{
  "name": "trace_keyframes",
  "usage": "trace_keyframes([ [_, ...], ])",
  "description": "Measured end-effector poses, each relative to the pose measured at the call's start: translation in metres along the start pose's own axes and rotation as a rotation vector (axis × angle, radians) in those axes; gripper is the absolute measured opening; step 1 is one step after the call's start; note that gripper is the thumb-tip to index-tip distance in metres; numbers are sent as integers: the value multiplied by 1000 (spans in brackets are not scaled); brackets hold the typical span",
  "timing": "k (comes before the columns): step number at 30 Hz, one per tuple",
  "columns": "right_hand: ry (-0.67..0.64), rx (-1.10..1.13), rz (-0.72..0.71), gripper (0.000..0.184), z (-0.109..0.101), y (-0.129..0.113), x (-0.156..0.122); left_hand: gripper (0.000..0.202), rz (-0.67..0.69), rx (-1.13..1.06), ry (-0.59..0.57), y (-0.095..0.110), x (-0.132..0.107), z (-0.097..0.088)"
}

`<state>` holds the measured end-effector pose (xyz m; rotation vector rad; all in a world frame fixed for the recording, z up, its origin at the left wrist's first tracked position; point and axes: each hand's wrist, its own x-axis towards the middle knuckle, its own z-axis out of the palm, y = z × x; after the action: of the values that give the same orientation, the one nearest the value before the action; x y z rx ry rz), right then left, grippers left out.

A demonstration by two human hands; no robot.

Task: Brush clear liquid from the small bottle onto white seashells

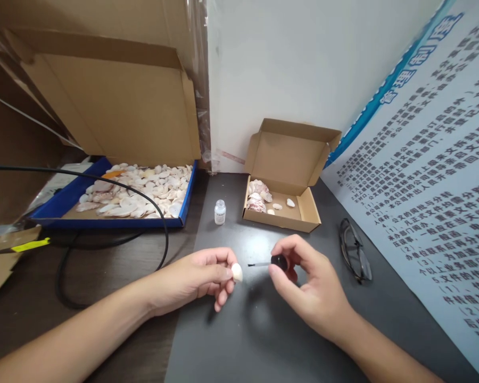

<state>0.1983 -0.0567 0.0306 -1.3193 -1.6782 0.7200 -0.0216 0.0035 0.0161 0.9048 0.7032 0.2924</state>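
Observation:
My left hand [199,279] pinches a small white shell [237,272] between thumb and fingers, just above the dark table. My right hand [309,284] holds a black brush cap [280,261] whose thin brush [258,264] points left toward the shell, its tip a short way from it. A small clear bottle [220,211] stands open on the table behind my hands. A small cardboard box [281,205] behind it holds a few shells.
A blue-edged tray [186,205] full of shells sits at the back left under a large cardboard box [115,101]. A black cable [165,234] loops across the left. Glasses [355,250] lie at the right beside a printed poster [435,186].

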Motion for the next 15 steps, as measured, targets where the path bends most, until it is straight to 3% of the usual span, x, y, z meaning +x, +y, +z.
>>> trace_keyframes([
  [15,-69,112,-36,12,1,3,-1,17,18,-74,-16,-1,0,-1],
])
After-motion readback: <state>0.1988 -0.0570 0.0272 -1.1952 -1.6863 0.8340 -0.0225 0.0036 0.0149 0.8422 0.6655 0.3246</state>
